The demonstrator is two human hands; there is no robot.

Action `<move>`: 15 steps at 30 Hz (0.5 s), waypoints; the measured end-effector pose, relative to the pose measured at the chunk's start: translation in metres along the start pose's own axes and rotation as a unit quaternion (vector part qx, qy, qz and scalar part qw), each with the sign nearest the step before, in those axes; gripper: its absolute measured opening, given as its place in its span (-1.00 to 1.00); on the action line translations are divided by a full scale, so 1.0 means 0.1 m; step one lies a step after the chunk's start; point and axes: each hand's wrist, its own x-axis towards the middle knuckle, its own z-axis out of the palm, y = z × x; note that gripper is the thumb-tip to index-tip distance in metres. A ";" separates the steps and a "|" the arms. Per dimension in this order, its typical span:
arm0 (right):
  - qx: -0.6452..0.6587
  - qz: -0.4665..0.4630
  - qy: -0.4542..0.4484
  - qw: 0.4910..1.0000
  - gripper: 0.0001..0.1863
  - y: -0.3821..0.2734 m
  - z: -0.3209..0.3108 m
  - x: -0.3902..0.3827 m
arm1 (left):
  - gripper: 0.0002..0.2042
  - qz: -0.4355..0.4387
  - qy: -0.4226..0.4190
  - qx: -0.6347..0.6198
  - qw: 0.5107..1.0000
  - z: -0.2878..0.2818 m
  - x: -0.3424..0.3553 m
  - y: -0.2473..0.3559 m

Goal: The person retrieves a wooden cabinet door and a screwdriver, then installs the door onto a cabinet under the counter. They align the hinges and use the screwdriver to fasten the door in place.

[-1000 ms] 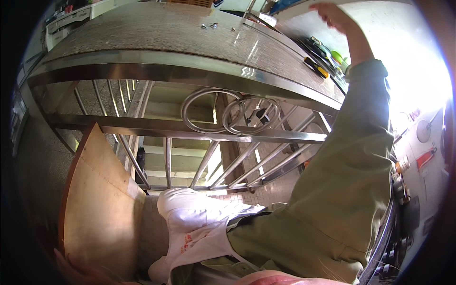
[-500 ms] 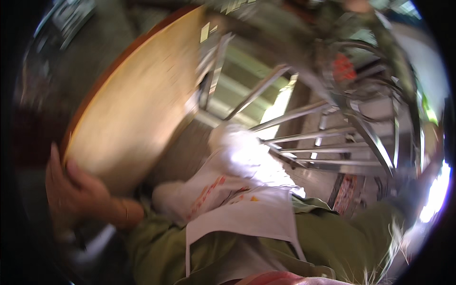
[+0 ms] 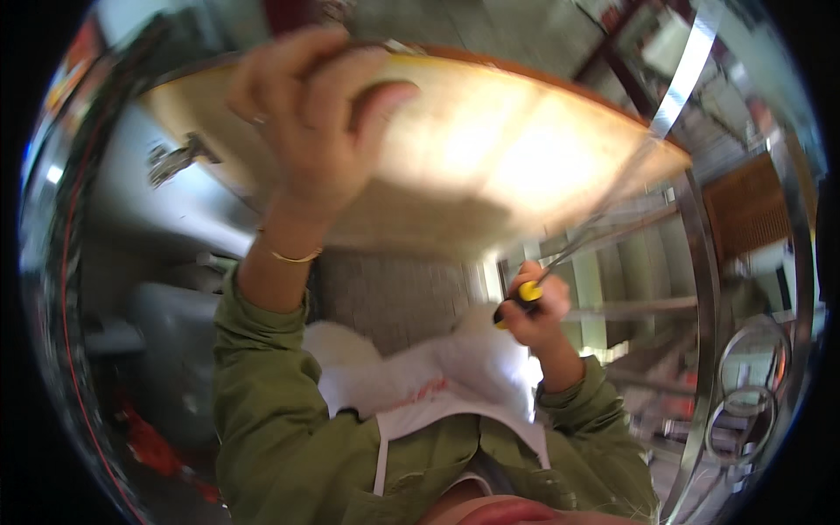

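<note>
My right hand (image 3: 535, 306), just right of centre in the frame, is closed around the yellow-and-black handle of a screwdriver (image 3: 529, 291). The thin shaft slants up and to the right from my fist; it blurs in front of the metal bars, so I can't make out its tip. My left hand (image 3: 328, 127) is up in the upper left part of the frame, fingers curled at the top edge of a pale wooden panel (image 3: 455, 157), thumb pointing right across its face. It is blurred, and I cannot tell whether the fingers grip that edge or only rest against it. A thin gold bracelet (image 3: 297, 257) circles my left wrist. The panel spreads across the upper middle of the frame, reddish-brown along its far edge, with a bright patch of light on its right half. Below it, in the middle, lies grey floor (image 3: 372, 289), and nearer me my white apron (image 3: 420, 394) with red print, between my green sleeves (image 3: 262, 367). A metal frame (image 3: 703, 254) runs down the right side, with two metal rings (image 3: 744, 388) overlapping at the lower right.
</note>
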 end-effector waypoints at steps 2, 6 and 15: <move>0.007 -0.048 -0.058 0.997 -0.78 0.31 0.32 0.11 | -0.65 -0.042 0.019 0.002 0.999 0.02 -0.20 -0.03; 0.009 -0.110 -0.059 0.992 -0.75 0.81 0.73 0.11 | -0.75 -0.354 0.002 -0.322 0.878 -0.33 -0.19 0.13; 0.033 -0.131 -0.016 0.991 -0.72 0.94 0.90 -0.07 | -0.73 -0.417 -0.099 -0.522 0.737 -0.62 0.24 0.24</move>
